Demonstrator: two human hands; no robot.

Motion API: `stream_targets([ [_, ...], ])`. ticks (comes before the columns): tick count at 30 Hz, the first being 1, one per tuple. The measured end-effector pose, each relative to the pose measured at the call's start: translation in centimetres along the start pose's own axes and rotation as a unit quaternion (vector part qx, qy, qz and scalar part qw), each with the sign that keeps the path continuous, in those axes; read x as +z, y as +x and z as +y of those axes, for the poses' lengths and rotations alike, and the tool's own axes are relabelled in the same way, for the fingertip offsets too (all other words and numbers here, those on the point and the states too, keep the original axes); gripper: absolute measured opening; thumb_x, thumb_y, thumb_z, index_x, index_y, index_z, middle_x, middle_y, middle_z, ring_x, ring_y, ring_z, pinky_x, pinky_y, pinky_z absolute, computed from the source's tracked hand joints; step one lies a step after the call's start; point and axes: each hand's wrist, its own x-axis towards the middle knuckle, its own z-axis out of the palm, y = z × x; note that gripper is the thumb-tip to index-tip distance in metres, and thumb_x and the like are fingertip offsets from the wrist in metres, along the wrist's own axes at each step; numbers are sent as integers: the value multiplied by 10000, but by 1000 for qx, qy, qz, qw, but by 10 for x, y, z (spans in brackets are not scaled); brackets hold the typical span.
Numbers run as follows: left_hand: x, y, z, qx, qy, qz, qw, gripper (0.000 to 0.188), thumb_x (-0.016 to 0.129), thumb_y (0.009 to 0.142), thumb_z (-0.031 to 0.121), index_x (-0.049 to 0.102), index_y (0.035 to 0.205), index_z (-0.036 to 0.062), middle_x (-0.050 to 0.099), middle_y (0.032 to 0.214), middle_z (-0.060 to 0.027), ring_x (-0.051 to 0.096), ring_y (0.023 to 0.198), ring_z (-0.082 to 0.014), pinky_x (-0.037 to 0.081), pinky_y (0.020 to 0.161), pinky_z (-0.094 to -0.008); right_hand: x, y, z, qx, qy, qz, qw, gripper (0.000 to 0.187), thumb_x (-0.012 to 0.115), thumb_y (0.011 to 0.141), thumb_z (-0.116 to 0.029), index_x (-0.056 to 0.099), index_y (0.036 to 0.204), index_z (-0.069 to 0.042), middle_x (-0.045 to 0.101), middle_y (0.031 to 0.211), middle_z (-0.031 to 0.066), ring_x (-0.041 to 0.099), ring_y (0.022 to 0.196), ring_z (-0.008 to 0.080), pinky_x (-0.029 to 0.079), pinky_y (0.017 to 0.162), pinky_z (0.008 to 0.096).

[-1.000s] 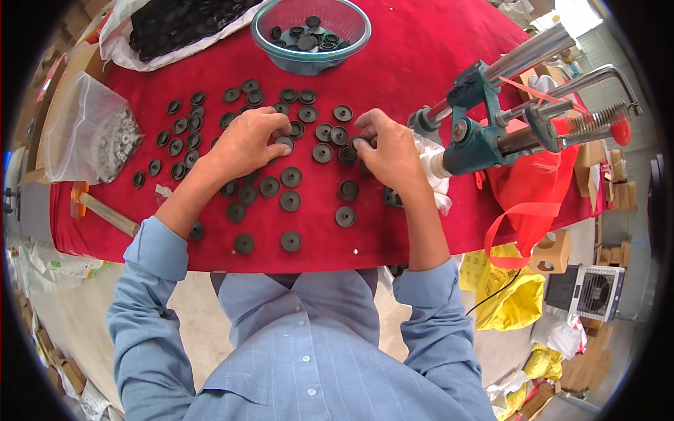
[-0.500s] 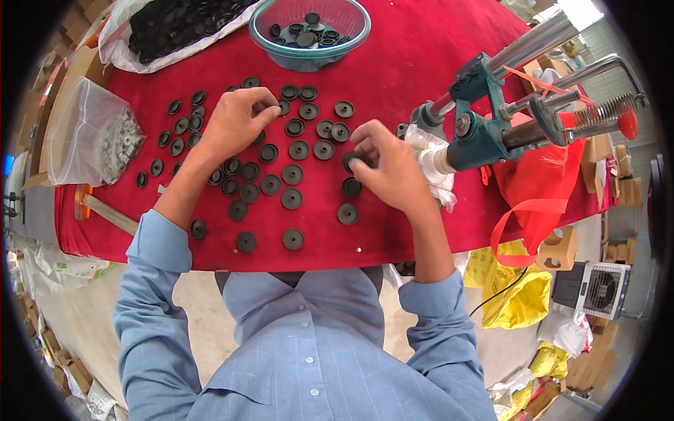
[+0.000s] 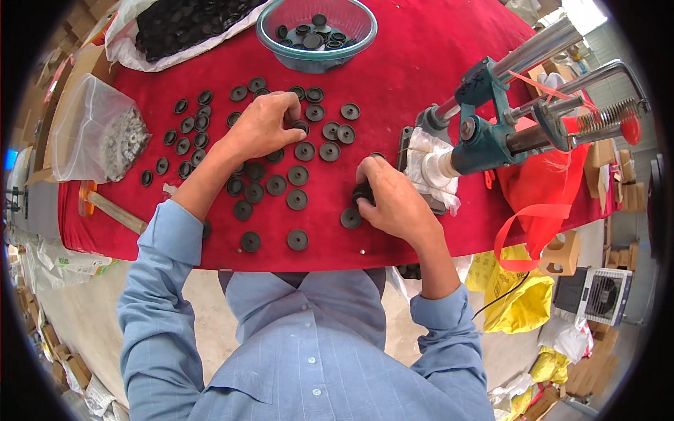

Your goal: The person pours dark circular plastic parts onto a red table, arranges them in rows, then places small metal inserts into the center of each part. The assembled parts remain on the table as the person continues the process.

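Thumb and fingers of my left hand (image 3: pixel 267 125) close on a black round cap (image 3: pixel 300 127) among the scattered caps on the red cloth. My right hand (image 3: pixel 397 200) is curled low over the cloth, its fingers and thumb around another black cap (image 3: pixel 361 193); the palm hides whether more than one is there. Just below that thumb lies a flat black cap (image 3: pixel 350 218). The edge of one more shows beyond the right knuckles. Between the hands lie several loose caps, such as a ridged one (image 3: pixel 329 151).
A teal hand press (image 3: pixel 484 133) stands right of my right hand, white plastic wrapped about its base. A clear bowl (image 3: pixel 316 59) of caps and a white sack (image 3: pixel 123 52) of black pieces are at the back. Left are a bag of metal parts (image 3: pixel 119 144) and a hammer (image 3: pixel 116 212).
My left hand has moved right and slightly down, onto a cap. My right hand has come down toward me, from above a lying cap to around it. The whole view has shifted slightly.
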Motion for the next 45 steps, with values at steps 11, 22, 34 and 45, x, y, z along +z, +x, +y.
stream_targets([
  [11, -87, 68, 15, 32, -121, 72, 990, 183, 784, 938, 134, 706, 1066, 29, 715, 865, -1, 657, 737, -59, 510, 659, -237, -62, 127, -45, -161, -6, 279, 947, 216, 707, 850, 6, 661, 1061, 12, 716, 928, 242, 724, 906, 432, 573, 810, 509],
  [22, -73, 34, -10, 38, -49, 97, 993, 148, 729, 985, 105, 750, 1050, -26, 729, 890, -7, 666, 790, -65, 555, 749, -270, -21, 178, -15, -111, -95, 182, 972, 317, 731, 923, -128, 761, 1228, -48, 766, 1061, 208, 732, 1041, 413, 587, 934, 510],
  [34, -86, 30, -67, -87, 32, 76, 993, 253, 788, 914, 193, 801, 1104, 25, 792, 960, -137, 754, 912, -251, 600, 869, -400, 15, 183, -1, 41, 32, 85, 995, 389, 818, 904, -202, 751, 1260, -59, 740, 1237, 210, 720, 1133, 418, 582, 984, 518],
  [45, -65, 31, -73, 36, 94, -27, 995, 374, 821, 863, 57, 782, 1235, 72, 596, 1136, -110, 613, 1102, -286, 523, 977, -401, 23, 187, -11, 28, 26, 31, 999, 362, 760, 933, -127, 716, 1282, -42, 727, 1205, 217, 730, 1099, 381, 601, 962, 471],
])
